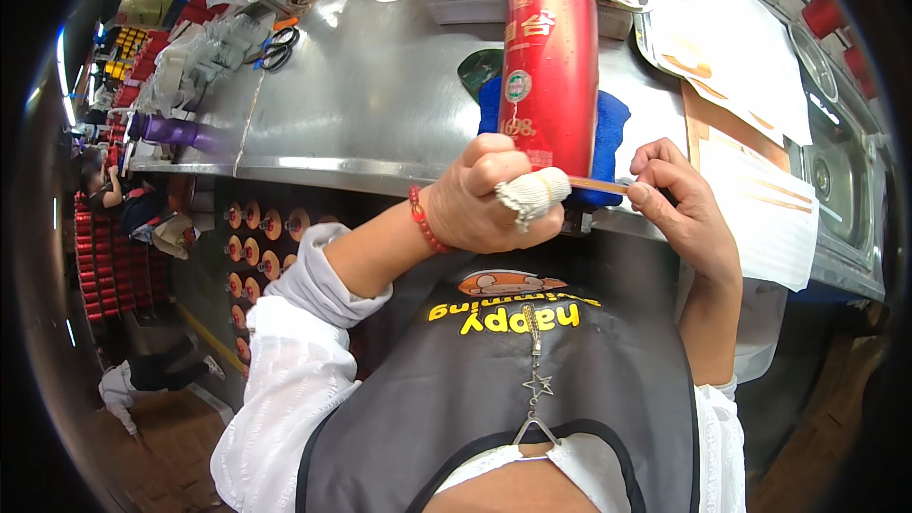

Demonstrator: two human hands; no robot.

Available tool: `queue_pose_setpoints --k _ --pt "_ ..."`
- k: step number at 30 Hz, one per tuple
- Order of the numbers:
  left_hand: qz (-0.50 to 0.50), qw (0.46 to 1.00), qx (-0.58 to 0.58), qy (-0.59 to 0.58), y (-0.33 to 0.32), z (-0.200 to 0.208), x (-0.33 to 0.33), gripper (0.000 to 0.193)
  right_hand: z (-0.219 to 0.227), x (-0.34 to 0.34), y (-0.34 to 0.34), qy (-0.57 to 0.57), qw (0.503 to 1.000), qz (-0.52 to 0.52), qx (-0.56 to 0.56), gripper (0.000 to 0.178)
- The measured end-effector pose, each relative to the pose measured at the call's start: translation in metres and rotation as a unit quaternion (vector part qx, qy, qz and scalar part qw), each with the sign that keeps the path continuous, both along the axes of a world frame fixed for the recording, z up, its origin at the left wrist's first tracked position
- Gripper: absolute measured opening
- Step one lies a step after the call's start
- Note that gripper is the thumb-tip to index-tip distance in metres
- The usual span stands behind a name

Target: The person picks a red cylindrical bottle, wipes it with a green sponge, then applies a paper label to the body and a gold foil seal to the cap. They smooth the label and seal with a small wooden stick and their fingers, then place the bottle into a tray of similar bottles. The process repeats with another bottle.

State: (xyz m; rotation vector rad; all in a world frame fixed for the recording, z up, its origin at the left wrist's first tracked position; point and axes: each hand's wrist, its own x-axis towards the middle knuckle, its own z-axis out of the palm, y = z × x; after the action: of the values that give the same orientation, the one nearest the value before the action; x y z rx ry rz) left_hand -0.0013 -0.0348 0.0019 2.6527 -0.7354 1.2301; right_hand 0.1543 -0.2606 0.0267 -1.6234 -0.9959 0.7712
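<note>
Yr L hand (489, 195) curls tight round white cloth (534, 194) & yr R hand (682, 198) pinches thin strip (598, 185), so hold it straight.

A red bottle (551, 62) with gold lettering points its dark top away from you; across its near end, a thin amber strip (598, 186) runs from the ribbed cream textile bundle (534, 194) in your left hand (489, 195) to your right hand (689, 204)

You have black-handled scissors (278, 50) and a purple cylindrical container (169, 130) on your left, a metal sink (838, 192) at far right.
</note>
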Motion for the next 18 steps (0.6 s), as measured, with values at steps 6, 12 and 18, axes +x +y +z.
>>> queue_pose_setpoints --k 6,12,18 --pt "-0.006 0.999 0.038 0.001 -0.006 0.008 0.009 0.028 -0.005 0.002 -0.001 -0.004 1.0 0.0 0.003 0.027" --pt "0.029 0.999 0.015 0.006 -0.002 0.001 -0.004 0.028 -0.005 0.001 0.002 0.018 1.0 0.001 -0.001 0.028" --pt "0.017 0.999 -0.004 0.033 -0.007 0.002 0.001 0.029 -0.01 0.004 0.002 0.008 1.0 0.01 -0.005 0.028"
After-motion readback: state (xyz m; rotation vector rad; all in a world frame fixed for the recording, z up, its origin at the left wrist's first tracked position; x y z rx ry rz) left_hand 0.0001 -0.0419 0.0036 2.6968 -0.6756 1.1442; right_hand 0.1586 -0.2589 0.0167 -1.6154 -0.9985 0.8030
